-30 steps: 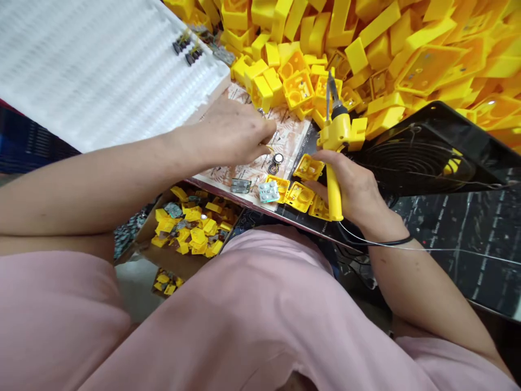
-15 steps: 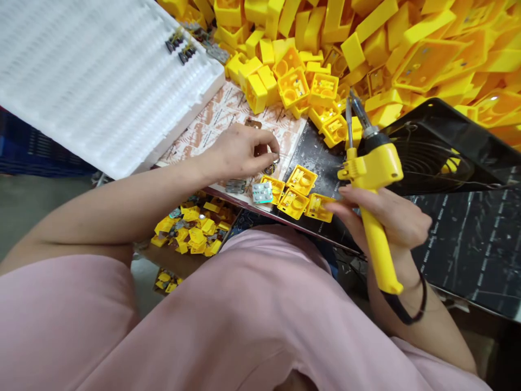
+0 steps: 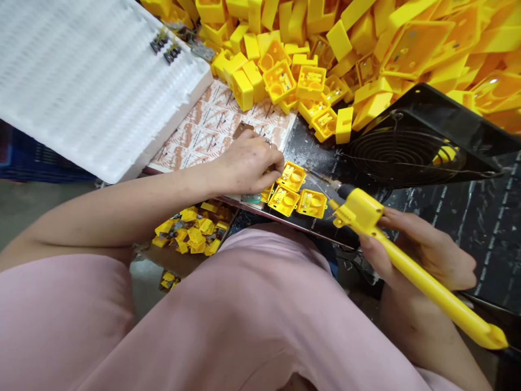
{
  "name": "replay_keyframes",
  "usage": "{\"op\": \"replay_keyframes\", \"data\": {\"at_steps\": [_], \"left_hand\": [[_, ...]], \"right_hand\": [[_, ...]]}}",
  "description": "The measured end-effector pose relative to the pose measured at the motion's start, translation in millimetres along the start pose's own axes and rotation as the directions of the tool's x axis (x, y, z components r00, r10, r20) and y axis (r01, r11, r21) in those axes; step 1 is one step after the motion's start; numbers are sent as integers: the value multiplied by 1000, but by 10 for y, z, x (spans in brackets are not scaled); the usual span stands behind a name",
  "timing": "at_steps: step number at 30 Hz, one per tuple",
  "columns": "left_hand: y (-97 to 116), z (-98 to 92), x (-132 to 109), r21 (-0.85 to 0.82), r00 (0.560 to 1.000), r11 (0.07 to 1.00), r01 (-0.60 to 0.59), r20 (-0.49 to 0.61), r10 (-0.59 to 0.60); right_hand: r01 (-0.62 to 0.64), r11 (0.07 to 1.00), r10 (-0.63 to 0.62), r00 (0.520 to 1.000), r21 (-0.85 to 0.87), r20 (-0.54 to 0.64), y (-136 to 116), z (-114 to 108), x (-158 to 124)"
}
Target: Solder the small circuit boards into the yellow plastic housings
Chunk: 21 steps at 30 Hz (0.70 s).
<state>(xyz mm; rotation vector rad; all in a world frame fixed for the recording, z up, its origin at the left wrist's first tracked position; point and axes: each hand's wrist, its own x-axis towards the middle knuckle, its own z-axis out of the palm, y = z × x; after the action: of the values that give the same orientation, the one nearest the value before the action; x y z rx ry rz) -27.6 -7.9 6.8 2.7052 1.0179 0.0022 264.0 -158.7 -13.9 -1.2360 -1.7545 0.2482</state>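
My right hand (image 3: 427, 252) is wrapped round a yellow soldering gun (image 3: 407, 260), its metal tip pointing left, just right of some small yellow plastic cases. These open cases (image 3: 312, 203) lie together near the bench's front edge, with small metal parts inside. My left hand (image 3: 254, 163), wearing a ring, is closed with its fingertips at the upper left case (image 3: 293, 176). Whatever those fingers pinch is hidden. Partly beneath this hand, a small board with a green edge (image 3: 251, 199) shows. A flat brown piece (image 3: 243, 128) lies just behind the knuckles.
A large heap of yellow cases (image 3: 366, 41) fills the back. On the right stands a black fan (image 3: 407, 141). A white foam tray (image 3: 93, 81) with small black parts (image 3: 172, 54) lies at left. Below the bench edge is a box of yellow scraps (image 3: 195, 236).
The soldering gun has swung from upright to a slant, its tip now down near the cases. My left hand has moved right, onto the cases, covering most of the small board.
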Motion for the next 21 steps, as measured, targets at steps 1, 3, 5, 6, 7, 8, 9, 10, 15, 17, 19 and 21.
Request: {"op": "replay_keyframes", "data": {"at_steps": [1, 3, 5, 6, 7, 8, 9, 10, 15, 17, 19, 21], "left_hand": [[21, -6, 11, 18, 1000, 1000, -1, 6, 1], [58, -3, 28, 57, 1000, 998, -1, 9, 0], [83, 11, 39, 90, 1000, 996, 1, 10, -2], [90, 19, 42, 103, 1000, 995, 2, 11, -3], [94, 26, 43, 113, 1000, 994, 2, 12, -3], [96, 30, 44, 118, 1000, 993, 2, 12, -3], [96, 32, 45, 118, 1000, 993, 2, 8, -3], [96, 31, 46, 116, 1000, 993, 1, 4, -1], [102, 9, 62, 93, 1000, 996, 6, 3, -6], [103, 7, 71, 82, 1000, 996, 18, -6, -17], [99, 10, 77, 66, 999, 998, 17, -30, -15], [93, 12, 80, 51, 999, 999, 8, -44, -5]], "right_hand": [[70, 998, -70, 996, -1, 50, -51, 3, 44], [185, 983, -184, 976, 6, 112, -128, 14, 123], [230, 973, -229, 957, 15, 176, -171, 35, 175], [246, 969, -244, 951, 13, 188, -181, 48, 191], [256, 967, -253, 948, 8, 191, -187, 61, 202], [260, 966, -256, 946, 3, 198, -190, 74, 211], [262, 965, -255, 945, -4, 206, -193, 85, 220], [269, 963, -262, 942, -5, 209, -196, 93, 231], [333, 943, -321, 904, 9, 282, -235, 81, 346], [339, 940, -329, 884, 29, 331, -247, 52, 404], [341, 938, -341, 873, 63, 348, -249, 15, 448], [327, 943, -328, 876, 64, 354, -243, -13, 478]]}}
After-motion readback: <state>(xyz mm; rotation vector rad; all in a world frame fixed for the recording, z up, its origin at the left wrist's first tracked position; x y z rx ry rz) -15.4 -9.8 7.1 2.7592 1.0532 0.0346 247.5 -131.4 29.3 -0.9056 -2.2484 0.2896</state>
